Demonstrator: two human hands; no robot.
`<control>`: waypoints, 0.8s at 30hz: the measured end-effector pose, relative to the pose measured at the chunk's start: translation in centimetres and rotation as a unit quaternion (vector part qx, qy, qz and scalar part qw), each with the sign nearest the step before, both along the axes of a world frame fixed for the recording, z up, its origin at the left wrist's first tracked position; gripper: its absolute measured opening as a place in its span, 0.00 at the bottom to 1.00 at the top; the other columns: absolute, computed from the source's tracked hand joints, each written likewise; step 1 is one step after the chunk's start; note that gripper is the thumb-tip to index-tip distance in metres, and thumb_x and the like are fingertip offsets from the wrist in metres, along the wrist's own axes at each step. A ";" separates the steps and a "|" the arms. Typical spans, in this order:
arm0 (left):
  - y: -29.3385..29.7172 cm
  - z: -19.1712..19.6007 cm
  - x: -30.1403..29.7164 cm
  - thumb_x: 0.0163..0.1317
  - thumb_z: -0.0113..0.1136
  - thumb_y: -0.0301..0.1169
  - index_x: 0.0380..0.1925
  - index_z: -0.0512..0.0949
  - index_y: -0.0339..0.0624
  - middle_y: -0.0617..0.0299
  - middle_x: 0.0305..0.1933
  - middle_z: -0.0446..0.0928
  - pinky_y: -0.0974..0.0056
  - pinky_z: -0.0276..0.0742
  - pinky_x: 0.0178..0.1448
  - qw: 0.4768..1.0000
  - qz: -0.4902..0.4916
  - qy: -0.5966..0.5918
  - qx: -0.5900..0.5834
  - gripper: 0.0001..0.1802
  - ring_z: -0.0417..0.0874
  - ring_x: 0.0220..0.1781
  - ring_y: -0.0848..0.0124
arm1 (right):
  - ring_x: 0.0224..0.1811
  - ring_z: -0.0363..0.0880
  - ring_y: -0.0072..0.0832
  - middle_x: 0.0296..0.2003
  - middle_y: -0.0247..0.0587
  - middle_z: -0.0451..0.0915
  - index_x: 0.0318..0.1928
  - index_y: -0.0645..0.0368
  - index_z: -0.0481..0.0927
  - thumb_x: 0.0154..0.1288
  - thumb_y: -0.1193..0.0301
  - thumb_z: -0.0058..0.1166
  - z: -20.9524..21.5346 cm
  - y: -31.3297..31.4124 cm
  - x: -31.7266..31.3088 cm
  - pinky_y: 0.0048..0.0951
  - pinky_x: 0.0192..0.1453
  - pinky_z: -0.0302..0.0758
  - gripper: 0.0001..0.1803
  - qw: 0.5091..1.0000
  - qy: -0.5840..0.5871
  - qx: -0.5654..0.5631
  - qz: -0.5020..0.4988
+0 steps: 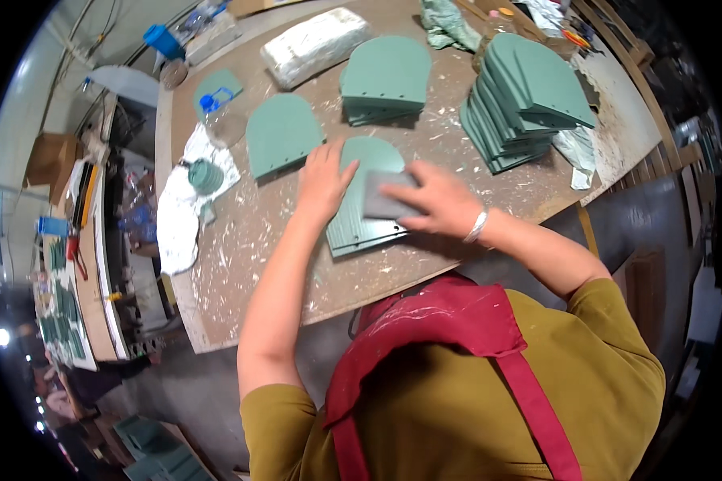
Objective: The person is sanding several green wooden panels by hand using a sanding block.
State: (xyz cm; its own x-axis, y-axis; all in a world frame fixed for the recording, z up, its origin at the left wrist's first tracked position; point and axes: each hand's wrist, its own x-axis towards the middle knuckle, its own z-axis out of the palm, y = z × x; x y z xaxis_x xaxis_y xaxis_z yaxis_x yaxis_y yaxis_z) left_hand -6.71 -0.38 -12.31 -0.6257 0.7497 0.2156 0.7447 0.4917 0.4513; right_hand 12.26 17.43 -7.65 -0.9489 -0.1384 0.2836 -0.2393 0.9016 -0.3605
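Observation:
A green round-topped panel (369, 152) lies on the table before me, with small holes along its straight near edge and another panel showing under it. My left hand (323, 183) rests at its left edge, fingers stretched out and thumb over the surface, holding nothing. Pressed on the panel's right part is a grey, flat, square sanding pad (383, 192). My right hand (441, 200) grips that pad from the right, a finger reaching across its top; the hand is slightly blurred. The pad hides part of the panel's middle.
Another green panel (283, 132) lies to the left. Behind stands a short pile (387, 72), and at right a tall, leaning stack (497, 104). A white wrapped block (314, 46), a clear bottle (223, 120), a white cloth (180, 216) and a green jar (204, 176) also occupy the table.

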 end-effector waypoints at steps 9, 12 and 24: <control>4.4 2.3 -3.8 0.66 0.62 0.44 0.42 0.82 0.30 0.45 0.41 0.83 0.57 0.77 0.51 0.986 0.006 -0.154 -0.059 0.23 0.84 0.45 0.55 | 0.62 0.73 0.40 0.58 0.52 0.75 0.65 0.60 0.72 0.68 0.59 0.60 -2.6 2.7 6.0 0.34 0.67 0.67 0.30 0.870 -0.050 -0.449 -0.198; 3.9 1.5 -4.3 0.67 0.61 0.44 0.43 0.81 0.31 0.49 0.41 0.83 0.60 0.76 0.53 0.977 0.011 -0.211 -0.004 0.23 0.83 0.46 0.62 | 0.62 0.73 0.34 0.59 0.48 0.76 0.66 0.60 0.72 0.70 0.60 0.59 -3.3 2.2 5.7 0.32 0.68 0.66 0.29 0.838 -0.055 -0.511 -0.182; 1.7 7.1 -4.1 0.79 0.36 0.53 0.18 0.64 0.46 0.56 0.32 0.73 0.64 0.68 0.50 0.752 -0.049 -0.434 0.494 0.31 0.70 0.34 0.67 | 0.56 0.72 0.22 0.55 0.37 0.77 0.67 0.57 0.71 0.74 0.59 0.52 2.2 -0.9 0.7 0.27 0.63 0.69 0.27 0.718 -0.078 -0.678 -0.138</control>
